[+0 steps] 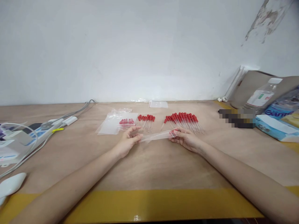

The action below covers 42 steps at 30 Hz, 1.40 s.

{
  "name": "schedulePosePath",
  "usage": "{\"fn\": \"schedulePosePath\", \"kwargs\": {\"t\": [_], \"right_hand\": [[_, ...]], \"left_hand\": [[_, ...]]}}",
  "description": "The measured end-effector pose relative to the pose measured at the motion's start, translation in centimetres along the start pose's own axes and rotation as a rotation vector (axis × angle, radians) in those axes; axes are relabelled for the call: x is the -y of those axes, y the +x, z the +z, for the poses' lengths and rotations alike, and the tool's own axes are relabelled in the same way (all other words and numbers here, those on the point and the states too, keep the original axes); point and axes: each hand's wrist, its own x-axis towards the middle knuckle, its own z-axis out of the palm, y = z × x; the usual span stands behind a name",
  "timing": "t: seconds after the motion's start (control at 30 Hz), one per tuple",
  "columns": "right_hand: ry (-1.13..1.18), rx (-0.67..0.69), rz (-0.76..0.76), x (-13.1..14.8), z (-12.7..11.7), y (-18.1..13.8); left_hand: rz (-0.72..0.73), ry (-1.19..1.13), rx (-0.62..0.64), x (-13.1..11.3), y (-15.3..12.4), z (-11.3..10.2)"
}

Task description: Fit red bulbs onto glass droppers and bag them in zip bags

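Observation:
Between my hands a narrow clear plastic bag (157,136) is stretched above the table. My right hand (186,140) is closed on its right end, where something red shows by the fingertips; I cannot tell whether it is inside the bag. My left hand (129,141) has curled fingers, with the thumb at the bag's left end. Just beyond my right hand lies a fanned row of glass droppers with red bulbs (184,119). A smaller group of red-bulbed droppers (146,119) lies beyond the bag. Left of it, several clear bags (109,123) are stacked, with red-bulbed droppers (126,121) on top.
A power strip (37,133) with plugs and cables runs along the left, near a white object (11,183). A small pack of clear bags (158,104) lies by the wall. At right are a bottle (261,96), a tissue pack (277,127) and a blurred dark object (237,119).

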Motion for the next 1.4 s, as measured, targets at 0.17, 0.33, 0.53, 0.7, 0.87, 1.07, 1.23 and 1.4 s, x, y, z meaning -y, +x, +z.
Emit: {"fn": "schedulePosePath", "kwargs": {"t": [0.17,0.33,0.53,0.7,0.87,1.07,1.23,1.4], "right_hand": [[-0.156,0.063,-0.065,-0.1,0.1,-0.2],[-0.411,0.116,-0.070,0.0,0.3,-0.5],[-0.475,0.185,-0.030,0.6,-0.4,-0.2],[-0.579,0.266,-0.027,0.9,-0.8,0.0],[-0.873,0.147,-0.277,0.2,0.5,-0.2],[-1.018,0.324,-0.351,1.2,0.9,-0.9],[-0.831,0.207,-0.115,1.7,0.9,-1.5],[-0.622,0.149,0.020,0.7,1.8,-1.7]], "left_hand": [[0.282,0.376,0.082,0.0,0.2,-0.8],[0.564,0.839,0.482,0.1,0.4,-1.5],[0.592,0.960,0.529,0.1,-0.2,-1.0],[0.650,0.972,0.507,0.2,-0.9,-0.6],[0.619,0.925,0.527,0.2,-1.0,-0.5],[0.624,0.937,0.501,0.2,-1.1,-0.4],[0.620,0.942,0.492,0.2,-1.1,-0.5],[0.615,0.950,0.493,0.3,-1.1,-0.6]]}}
